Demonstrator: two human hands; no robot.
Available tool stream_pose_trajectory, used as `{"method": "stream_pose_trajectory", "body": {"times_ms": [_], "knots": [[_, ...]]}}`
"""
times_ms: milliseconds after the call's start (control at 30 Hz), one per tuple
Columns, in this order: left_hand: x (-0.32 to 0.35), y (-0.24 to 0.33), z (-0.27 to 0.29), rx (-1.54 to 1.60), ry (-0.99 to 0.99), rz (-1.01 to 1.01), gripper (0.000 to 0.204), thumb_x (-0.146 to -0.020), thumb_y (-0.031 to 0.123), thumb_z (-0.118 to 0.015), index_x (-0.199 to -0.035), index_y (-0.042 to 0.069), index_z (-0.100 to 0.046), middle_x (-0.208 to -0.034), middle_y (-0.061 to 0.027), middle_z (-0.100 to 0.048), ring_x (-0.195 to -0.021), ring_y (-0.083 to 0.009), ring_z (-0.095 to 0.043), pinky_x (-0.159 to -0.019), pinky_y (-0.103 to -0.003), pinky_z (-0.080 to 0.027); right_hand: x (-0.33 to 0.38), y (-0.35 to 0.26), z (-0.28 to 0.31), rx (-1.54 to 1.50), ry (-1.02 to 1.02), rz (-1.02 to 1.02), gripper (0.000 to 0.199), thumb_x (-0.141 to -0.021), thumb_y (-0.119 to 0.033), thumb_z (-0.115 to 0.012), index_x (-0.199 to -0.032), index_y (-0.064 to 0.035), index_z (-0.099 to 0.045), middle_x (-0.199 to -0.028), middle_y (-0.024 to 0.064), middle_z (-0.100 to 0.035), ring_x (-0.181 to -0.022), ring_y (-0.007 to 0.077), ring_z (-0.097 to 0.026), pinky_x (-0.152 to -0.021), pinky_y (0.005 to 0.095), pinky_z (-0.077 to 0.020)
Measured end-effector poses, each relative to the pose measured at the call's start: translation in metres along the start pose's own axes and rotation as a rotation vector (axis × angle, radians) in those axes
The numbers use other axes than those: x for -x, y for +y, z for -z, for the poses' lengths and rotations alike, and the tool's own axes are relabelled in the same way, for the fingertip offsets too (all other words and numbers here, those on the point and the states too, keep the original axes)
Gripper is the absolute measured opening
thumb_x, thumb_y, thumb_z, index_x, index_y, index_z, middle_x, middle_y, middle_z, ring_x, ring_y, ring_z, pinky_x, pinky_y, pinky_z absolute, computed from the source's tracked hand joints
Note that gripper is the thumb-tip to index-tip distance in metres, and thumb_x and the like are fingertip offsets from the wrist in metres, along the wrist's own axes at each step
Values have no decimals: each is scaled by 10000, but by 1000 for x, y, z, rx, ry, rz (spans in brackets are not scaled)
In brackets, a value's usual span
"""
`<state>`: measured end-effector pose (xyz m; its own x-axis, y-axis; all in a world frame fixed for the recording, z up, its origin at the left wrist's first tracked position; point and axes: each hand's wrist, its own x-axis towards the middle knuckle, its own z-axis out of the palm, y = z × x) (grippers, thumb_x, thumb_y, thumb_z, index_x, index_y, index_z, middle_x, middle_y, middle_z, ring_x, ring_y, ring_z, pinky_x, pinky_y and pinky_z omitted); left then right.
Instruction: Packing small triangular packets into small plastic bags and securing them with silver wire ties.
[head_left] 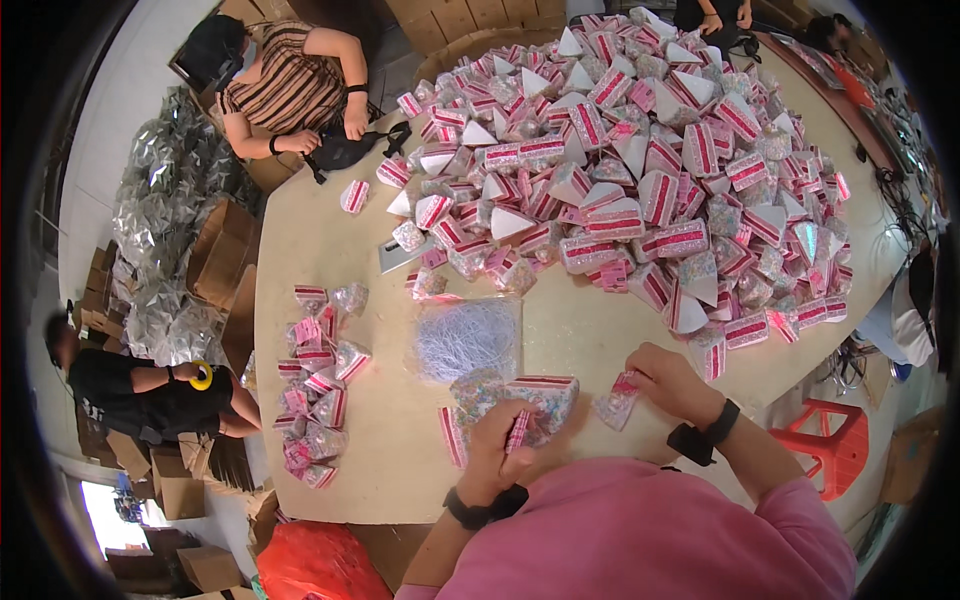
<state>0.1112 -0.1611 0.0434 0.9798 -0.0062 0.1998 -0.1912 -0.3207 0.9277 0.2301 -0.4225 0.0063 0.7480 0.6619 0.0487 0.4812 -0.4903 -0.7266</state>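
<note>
My left hand [494, 446] is closed around a cake-slice ornament [550, 408] with a glittery, speckled side and a pink stripe along its edge. Some of the slice is hidden behind my fingers. To the right, my right hand [668, 385] pinches a small see-through bag with a pink card top [616, 401], held apart from the slice. Beside my left hand lies another pink-striped slice [452, 437] on the table. Just beyond it rests a clear bag of thin white strings [466, 338].
A large heap of cake-slice ornaments [640, 190] covers the table's far side. A smaller group of slices [318, 385] lies at left. Across the table, a person in a striped top [295, 80] handles a black bag. A red stool [828, 445] stands right; a red sack [318, 562] sits near left.
</note>
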Motion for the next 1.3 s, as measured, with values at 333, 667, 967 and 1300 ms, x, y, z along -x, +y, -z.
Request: {"method": "stream_pose_trajectory", "body": {"times_ms": [333, 667, 967, 1300], "knots": [[-4, 10, 3, 116, 56, 78, 785, -768, 734, -493, -1046, 4, -570, -819, -48, -552, -706, -126, -535, -628, -265, -445, 10, -38, 18, 170, -80, 229, 95, -787, -90, -549, -880, -69, -550, -829, 111, -513, -812, 305, -542, -652, 393, -458], [-9, 16, -6, 78, 88, 54, 862, -744, 792, -436, -1046, -7, -552, -846, -42, -561, -750, -123, -536, -655, -259, -438, -24, -113, 15, -104, -102, 580, 152, -771, -100, -573, -895, -46, -502, -852, 109, -507, -812, 297, -545, -661, 377, -456], [-7, 14, -15, 314, 94, 117, 791, -782, 695, -510, -1128, -16, -510, -921, -62, -569, -853, -140, -544, -749, -278, -445, -38, -113, -15, -138, 93, 526, 132, -771, -81, -612, -853, -53, -512, -843, 106, -501, -778, 286, -534, -647, 374, -456], [-9, -1, -18, 278, -67, 244, 458, -775, 36, -643, -1195, 14, -464, -1079, -55, -533, -984, -135, -525, -841, -279, -448, -43, -104, -19, -227, 90, 378, 124, -804, -110, -599, -873, -41, -523, -841, 114, -484, -774, 302, -525, -667, 379, -443]]}}
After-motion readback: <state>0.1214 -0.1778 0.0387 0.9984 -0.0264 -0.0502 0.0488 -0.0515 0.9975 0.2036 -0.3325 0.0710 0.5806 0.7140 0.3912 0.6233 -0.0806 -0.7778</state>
